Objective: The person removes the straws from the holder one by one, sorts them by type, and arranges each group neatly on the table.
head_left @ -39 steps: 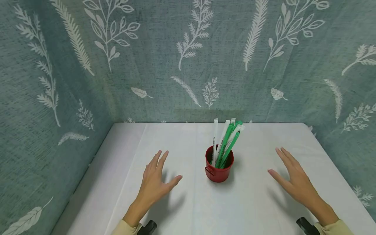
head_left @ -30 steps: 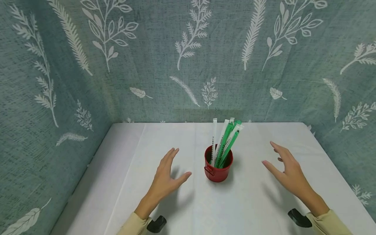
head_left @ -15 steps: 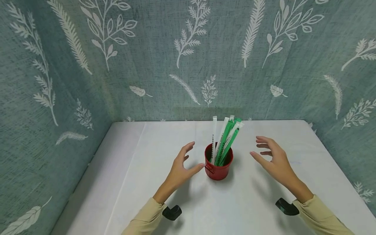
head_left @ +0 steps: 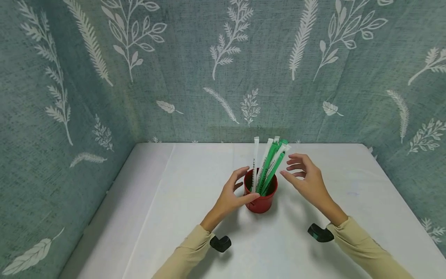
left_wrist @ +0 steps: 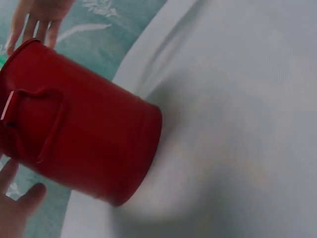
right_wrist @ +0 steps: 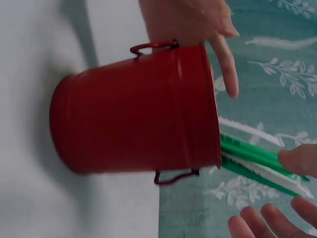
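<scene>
A small red metal bucket with side handles stands upright on the white table. Slim wrapped sticks, green and white with printed lettering, lean out of its mouth. My left hand is at the bucket's left side, thumb in front of the rim and fingers behind it; contact is unclear. Loosely bent and apart, the fingers of my right hand hover just right of the sticks, holding nothing. In the right wrist view the right thumb overlaps the stick ends. One bucket handle faces the left wrist camera.
The white cloth-covered table reaches back to a green leaf-patterned curtain, which also runs along both sides. Each wrist wears a black camera, one on the left wrist and one on the right wrist.
Both hands have moved inward and forward, the left to the bucket's rim and the right beside the sticks. Their fingers are more bent than before. The bucket and sticks have stayed in place.
</scene>
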